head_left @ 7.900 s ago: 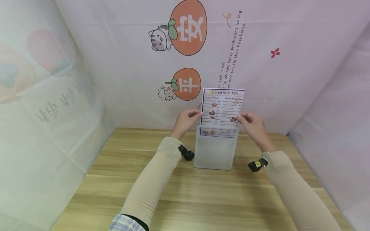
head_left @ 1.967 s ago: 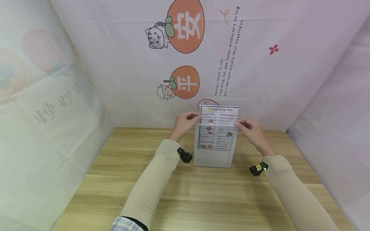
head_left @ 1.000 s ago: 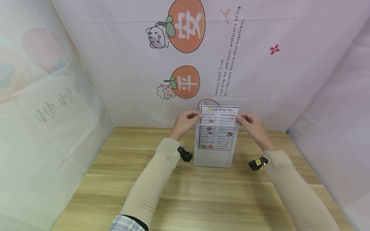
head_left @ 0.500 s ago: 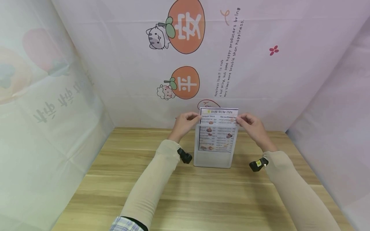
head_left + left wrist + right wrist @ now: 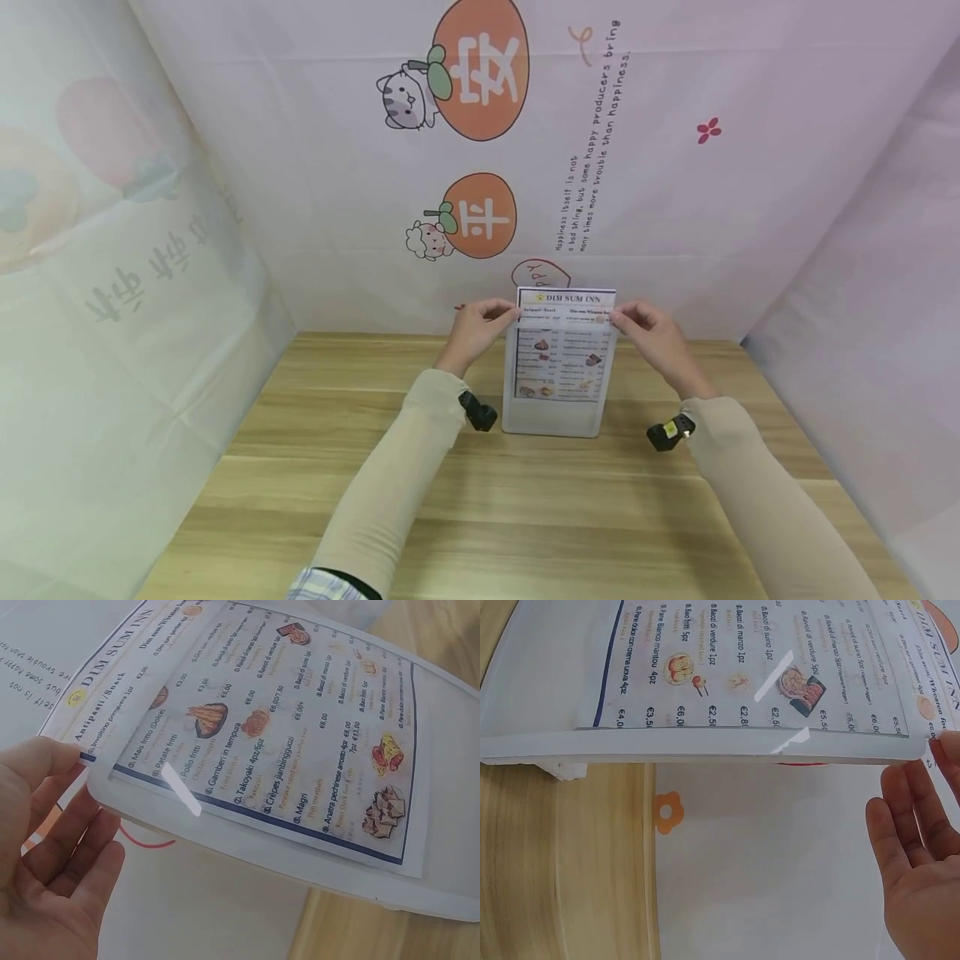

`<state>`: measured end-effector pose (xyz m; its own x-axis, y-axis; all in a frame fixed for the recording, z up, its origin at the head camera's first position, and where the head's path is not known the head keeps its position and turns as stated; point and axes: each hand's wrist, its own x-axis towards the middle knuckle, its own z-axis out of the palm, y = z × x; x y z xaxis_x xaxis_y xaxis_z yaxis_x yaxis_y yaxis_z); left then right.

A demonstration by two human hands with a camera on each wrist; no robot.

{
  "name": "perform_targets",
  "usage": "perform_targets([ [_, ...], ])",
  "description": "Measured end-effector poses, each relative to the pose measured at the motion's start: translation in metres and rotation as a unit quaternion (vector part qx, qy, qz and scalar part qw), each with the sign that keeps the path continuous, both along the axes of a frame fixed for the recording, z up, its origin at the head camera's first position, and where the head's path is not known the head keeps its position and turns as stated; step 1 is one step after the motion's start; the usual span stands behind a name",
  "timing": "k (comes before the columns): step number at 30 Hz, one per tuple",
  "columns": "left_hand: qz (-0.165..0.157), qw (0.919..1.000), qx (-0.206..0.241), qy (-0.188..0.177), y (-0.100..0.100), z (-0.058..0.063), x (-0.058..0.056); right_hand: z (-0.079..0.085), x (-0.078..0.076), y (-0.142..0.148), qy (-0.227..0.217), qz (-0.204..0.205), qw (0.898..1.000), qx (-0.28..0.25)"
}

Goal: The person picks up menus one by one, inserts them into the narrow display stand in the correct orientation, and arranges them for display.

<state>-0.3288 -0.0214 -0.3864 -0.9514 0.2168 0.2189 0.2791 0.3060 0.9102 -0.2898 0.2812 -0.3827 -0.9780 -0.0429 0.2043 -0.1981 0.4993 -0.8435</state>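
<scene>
A printed "DIM SUM INN" menu sheet (image 5: 566,358) stands mostly inside a clear, white-edged upright sign holder (image 5: 555,417), its heading strip above the holder's top edge. My left hand (image 5: 480,332) pinches the sheet's left edge near the top, between thumb and finger. On the other side, my right hand (image 5: 658,342) pinches the right edge at about the same height. In the left wrist view the left thumb lies on the menu sheet (image 5: 262,742) just beyond the holder's corner. The right wrist view has the right fingers at the holder's upper corner, partly cut off by the frame.
The holder stands on a wooden table (image 5: 480,517) near its back edge. Behind rises a pale printed cloth wall (image 5: 645,183), and similar cloth hangs at the left and right. Each wrist wears a small black camera (image 5: 478,411).
The menu sheet has slid down into the holder, a long way since the oldest frame and slightly in the last second. Both hands moved down with it, keeping their pinch.
</scene>
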Motion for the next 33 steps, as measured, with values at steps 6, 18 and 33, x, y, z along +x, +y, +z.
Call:
perform_targets([
  [6, -0.004, 1.0000, 0.006, -0.006, 0.000, -0.001, 0.003, -0.005, 0.000, 0.003, 0.008, -0.002, 1.000, 0.021],
  [18, -0.007, 1.0000, 0.005, -0.003, -0.002, -0.008, 0.003, -0.010, 0.000, 0.004, 0.014, 0.002, 1.000, 0.024],
  [33, -0.007, 1.0000, -0.001, 0.005, -0.001, 0.000, 0.000, -0.012, 0.000, 0.004, 0.009, 0.004, 1.000, 0.019],
])
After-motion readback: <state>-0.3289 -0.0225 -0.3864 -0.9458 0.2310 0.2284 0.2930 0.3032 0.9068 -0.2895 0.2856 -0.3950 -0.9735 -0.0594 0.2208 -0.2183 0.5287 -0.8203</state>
